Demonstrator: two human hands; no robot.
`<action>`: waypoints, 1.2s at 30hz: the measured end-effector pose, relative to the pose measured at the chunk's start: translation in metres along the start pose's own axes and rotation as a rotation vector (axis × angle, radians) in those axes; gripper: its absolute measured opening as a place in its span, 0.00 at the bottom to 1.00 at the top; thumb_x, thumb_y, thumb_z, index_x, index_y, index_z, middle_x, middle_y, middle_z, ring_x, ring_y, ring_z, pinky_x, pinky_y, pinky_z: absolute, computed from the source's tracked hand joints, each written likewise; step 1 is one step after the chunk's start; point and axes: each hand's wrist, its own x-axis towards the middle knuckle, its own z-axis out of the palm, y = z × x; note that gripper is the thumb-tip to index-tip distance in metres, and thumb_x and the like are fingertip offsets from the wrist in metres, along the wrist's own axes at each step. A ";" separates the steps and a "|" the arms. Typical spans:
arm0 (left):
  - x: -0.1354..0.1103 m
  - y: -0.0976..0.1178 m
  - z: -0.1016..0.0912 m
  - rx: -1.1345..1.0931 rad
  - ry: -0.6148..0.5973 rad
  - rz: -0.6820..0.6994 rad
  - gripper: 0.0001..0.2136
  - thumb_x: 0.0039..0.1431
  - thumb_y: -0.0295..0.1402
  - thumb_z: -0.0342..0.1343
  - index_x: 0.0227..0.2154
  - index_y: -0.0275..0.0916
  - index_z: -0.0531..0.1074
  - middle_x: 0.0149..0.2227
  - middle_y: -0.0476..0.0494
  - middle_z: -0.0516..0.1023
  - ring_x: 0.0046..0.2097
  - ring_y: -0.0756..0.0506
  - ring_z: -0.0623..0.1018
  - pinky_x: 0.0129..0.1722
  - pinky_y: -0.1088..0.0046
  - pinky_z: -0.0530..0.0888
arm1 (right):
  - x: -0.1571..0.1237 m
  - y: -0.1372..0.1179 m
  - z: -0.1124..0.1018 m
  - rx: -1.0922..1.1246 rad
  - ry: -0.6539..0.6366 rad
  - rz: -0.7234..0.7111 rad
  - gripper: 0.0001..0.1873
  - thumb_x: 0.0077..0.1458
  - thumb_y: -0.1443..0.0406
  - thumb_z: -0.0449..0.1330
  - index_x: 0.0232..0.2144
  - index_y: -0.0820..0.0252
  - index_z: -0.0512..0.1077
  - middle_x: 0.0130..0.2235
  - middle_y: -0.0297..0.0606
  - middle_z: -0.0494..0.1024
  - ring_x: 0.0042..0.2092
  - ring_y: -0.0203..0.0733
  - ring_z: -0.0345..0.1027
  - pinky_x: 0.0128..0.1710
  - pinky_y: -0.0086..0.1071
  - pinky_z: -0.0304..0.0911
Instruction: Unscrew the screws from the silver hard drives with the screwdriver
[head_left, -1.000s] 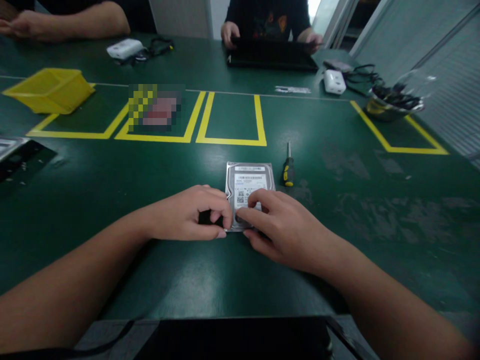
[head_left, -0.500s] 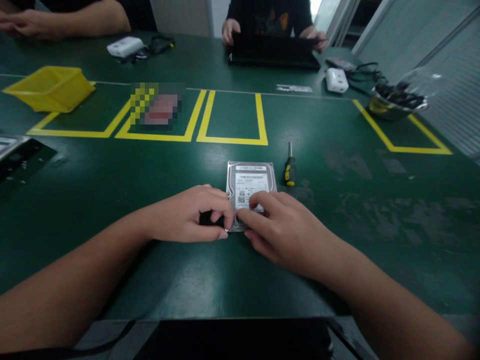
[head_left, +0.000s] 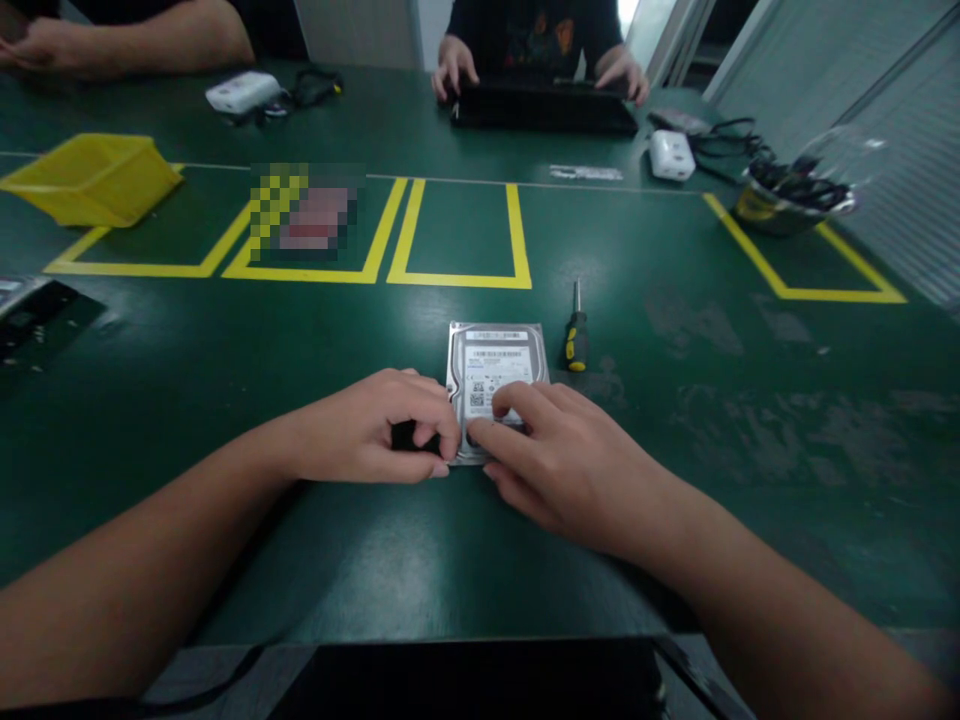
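A silver hard drive [head_left: 486,368] with a white printed label lies flat on the green table in front of me. My left hand [head_left: 394,425] is closed at its near left corner, forefinger and thumb bent around the edge. Any small part between those fingertips is too small to make out. From the right, my right hand [head_left: 559,450] grips the drive's near end, fingers curled over the label and thumb low at the front edge. Just beyond its right side rests a screwdriver [head_left: 576,340] with a black and yellow handle, its tip pointing away from me.
A yellow bin [head_left: 94,180] stands at the far left, near a dark board [head_left: 45,315]. Yellow tape [head_left: 457,280] marks rectangles on the table. At the right is a bowl of dark items [head_left: 791,200]. Across the table, a person's hands touch a black laptop-like object [head_left: 544,108].
The whole view has shifted slightly, so the table things appear a little further left. Both my hands keep their places on the hard drive. The person opposite has moved their hands on the black object.
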 end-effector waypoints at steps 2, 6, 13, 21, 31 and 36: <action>0.000 -0.001 -0.001 -0.009 0.003 0.003 0.01 0.58 0.31 0.61 0.32 0.40 0.77 0.26 0.53 0.71 0.31 0.53 0.71 0.37 0.74 0.65 | -0.001 0.001 0.000 0.011 -0.001 -0.003 0.13 0.62 0.65 0.53 0.45 0.61 0.73 0.43 0.46 0.70 0.41 0.46 0.63 0.43 0.40 0.62; -0.001 -0.002 -0.003 -0.027 0.005 0.002 0.02 0.58 0.30 0.61 0.32 0.40 0.78 0.27 0.52 0.72 0.31 0.53 0.71 0.36 0.74 0.65 | -0.001 0.002 0.000 0.020 0.006 -0.003 0.13 0.62 0.64 0.53 0.46 0.61 0.73 0.44 0.45 0.70 0.41 0.45 0.63 0.43 0.41 0.62; -0.002 -0.002 -0.001 -0.035 0.011 0.004 0.01 0.58 0.30 0.61 0.33 0.40 0.78 0.27 0.52 0.72 0.32 0.53 0.72 0.38 0.74 0.65 | 0.000 0.002 0.000 0.034 -0.012 0.003 0.14 0.62 0.64 0.53 0.46 0.60 0.73 0.44 0.45 0.70 0.42 0.46 0.64 0.44 0.42 0.63; -0.002 -0.003 0.000 -0.037 0.008 -0.004 0.01 0.58 0.30 0.62 0.32 0.40 0.78 0.27 0.53 0.72 0.32 0.53 0.72 0.39 0.74 0.65 | -0.001 0.003 0.001 0.035 -0.001 -0.006 0.15 0.63 0.63 0.52 0.48 0.60 0.73 0.44 0.45 0.70 0.41 0.46 0.63 0.43 0.41 0.63; -0.003 -0.004 0.000 -0.034 -0.003 -0.010 0.01 0.58 0.31 0.62 0.33 0.40 0.77 0.27 0.54 0.71 0.32 0.53 0.72 0.40 0.73 0.64 | 0.000 0.004 0.001 0.041 -0.011 0.002 0.14 0.63 0.63 0.53 0.46 0.60 0.73 0.45 0.44 0.69 0.41 0.46 0.63 0.44 0.41 0.63; -0.002 -0.004 0.000 -0.034 0.004 -0.008 0.01 0.58 0.31 0.62 0.32 0.40 0.77 0.27 0.54 0.71 0.32 0.53 0.72 0.40 0.73 0.64 | -0.001 0.004 0.001 0.040 -0.012 0.005 0.15 0.63 0.63 0.52 0.47 0.60 0.73 0.45 0.44 0.69 0.41 0.45 0.63 0.43 0.41 0.62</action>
